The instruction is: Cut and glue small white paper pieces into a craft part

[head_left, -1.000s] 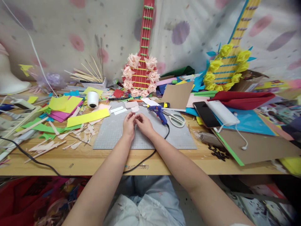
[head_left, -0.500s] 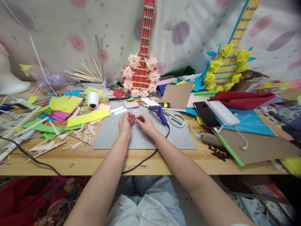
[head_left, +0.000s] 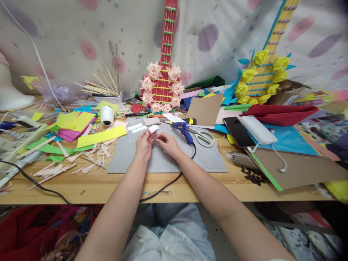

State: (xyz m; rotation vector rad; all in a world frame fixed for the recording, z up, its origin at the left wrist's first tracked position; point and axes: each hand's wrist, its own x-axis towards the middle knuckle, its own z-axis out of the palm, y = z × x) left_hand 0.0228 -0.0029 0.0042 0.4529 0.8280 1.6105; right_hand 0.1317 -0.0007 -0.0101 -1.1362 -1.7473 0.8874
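Note:
My left hand (head_left: 143,143) rests palm up on the grey cutting mat (head_left: 206,159) and holds a small pale pink paper piece (head_left: 153,128) by its fingertips. My right hand (head_left: 168,142) lies just to the right on the mat, fingers curled and pinched close to the paper's lower edge; I cannot tell whether it grips anything. Two white paper strips (head_left: 137,127) lie on the mat just beyond the left hand. A blue glue gun (head_left: 183,130) lies to the right of my right hand, its black cord (head_left: 168,183) running off the table's front edge.
Scissors (head_left: 204,137) lie right of the glue gun. A red paper guitar with pink flowers (head_left: 162,85) and a yellow-flowered one (head_left: 259,74) lean on the wall. Coloured paper sheets (head_left: 76,121), a thread spool (head_left: 107,115) and scraps cover the left; a phone (head_left: 238,131) and cardboard (head_left: 296,168) sit right.
My hands, pressed together over the mat a second ago, have parted a little. The left hand has turned palm up and now shows the pink paper piece at its fingertips.

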